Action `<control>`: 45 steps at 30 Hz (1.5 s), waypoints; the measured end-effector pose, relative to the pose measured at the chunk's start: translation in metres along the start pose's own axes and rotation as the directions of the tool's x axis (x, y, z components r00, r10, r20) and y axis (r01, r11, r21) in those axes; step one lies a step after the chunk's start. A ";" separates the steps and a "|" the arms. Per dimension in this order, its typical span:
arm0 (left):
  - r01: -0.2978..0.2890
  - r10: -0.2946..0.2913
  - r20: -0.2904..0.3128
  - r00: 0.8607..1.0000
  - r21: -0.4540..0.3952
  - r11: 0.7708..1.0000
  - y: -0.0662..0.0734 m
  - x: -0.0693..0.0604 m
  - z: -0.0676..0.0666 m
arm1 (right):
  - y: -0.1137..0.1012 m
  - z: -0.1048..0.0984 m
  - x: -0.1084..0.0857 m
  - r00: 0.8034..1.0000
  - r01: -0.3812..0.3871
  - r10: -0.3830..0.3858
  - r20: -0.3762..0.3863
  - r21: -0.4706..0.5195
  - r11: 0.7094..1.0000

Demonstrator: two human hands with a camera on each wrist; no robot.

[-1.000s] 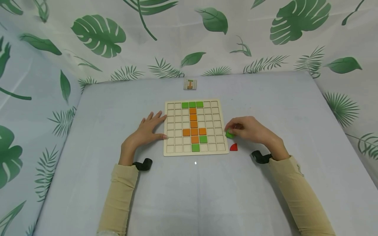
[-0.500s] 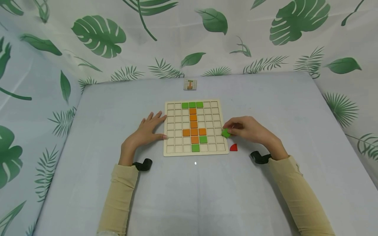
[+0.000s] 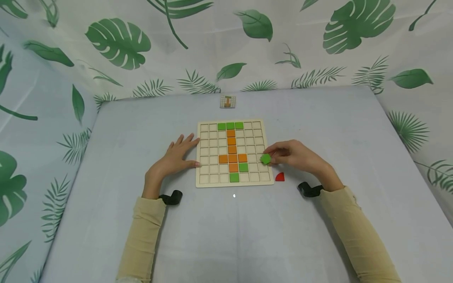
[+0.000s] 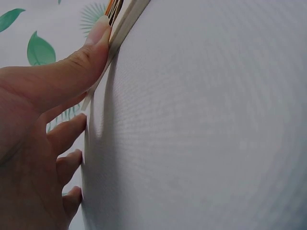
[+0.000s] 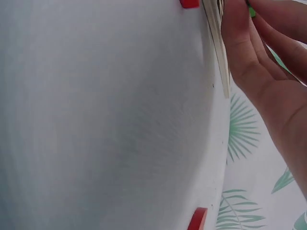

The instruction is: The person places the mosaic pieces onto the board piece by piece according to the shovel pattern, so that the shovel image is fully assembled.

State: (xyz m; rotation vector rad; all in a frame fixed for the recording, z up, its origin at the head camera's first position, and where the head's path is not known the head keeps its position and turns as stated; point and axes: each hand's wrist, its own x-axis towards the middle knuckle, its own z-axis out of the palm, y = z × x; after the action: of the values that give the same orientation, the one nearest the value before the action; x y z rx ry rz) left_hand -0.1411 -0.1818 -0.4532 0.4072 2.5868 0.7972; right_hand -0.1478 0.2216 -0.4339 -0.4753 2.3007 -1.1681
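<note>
A pale wooden grid board (image 3: 216,169) lies on the table in the head view. Orange square tiles (image 3: 231,149) form a cross-like column on it, with green tiles (image 3: 230,125) in the top row and a couple more near the bottom. My left hand (image 3: 173,157) rests at the board's left edge, fingers spread and thumb touching the rim. Thumb and fingers of my right hand (image 3: 293,155) pinch a loose green tile (image 3: 266,158) over the board's right side. In the right wrist view only a sliver of that tile shows between the fingers.
A red quarter-round piece (image 3: 280,177) lies right of the board's lower corner. The right wrist view shows another red piece (image 5: 197,219) at the bottom. Behind the board sits a small pattern card (image 3: 227,101). A leaf-print cloth (image 3: 198,51) hangs behind the table.
My right hand has moved a little left, carrying the green tile from beside the board to over its right columns. The left hand has stayed still.
</note>
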 end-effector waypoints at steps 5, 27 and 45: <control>0.001 -0.001 -0.002 1.000 -0.010 1.000 0.000 0.000 0.000 | 0.000 0.002 0.001 1.000 -0.006 0.005 0.016 0.032 0.999; 0.009 -0.009 -0.005 1.000 -0.017 1.000 -0.002 0.001 0.002 | -0.019 0.022 0.006 0.990 0.101 -0.109 -0.090 -0.091 0.991; 0.008 -0.007 -0.021 1.000 0.006 1.000 0.001 0.002 0.004 | -0.029 0.051 0.015 0.976 0.166 -0.182 -0.122 -0.127 0.978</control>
State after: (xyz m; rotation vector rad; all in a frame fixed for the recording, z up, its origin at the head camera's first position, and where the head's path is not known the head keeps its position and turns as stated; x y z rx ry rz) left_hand -0.1408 -0.1788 -0.4557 0.3926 2.6088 0.7959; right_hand -0.1278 0.1649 -0.4401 -0.6734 2.4936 -1.1832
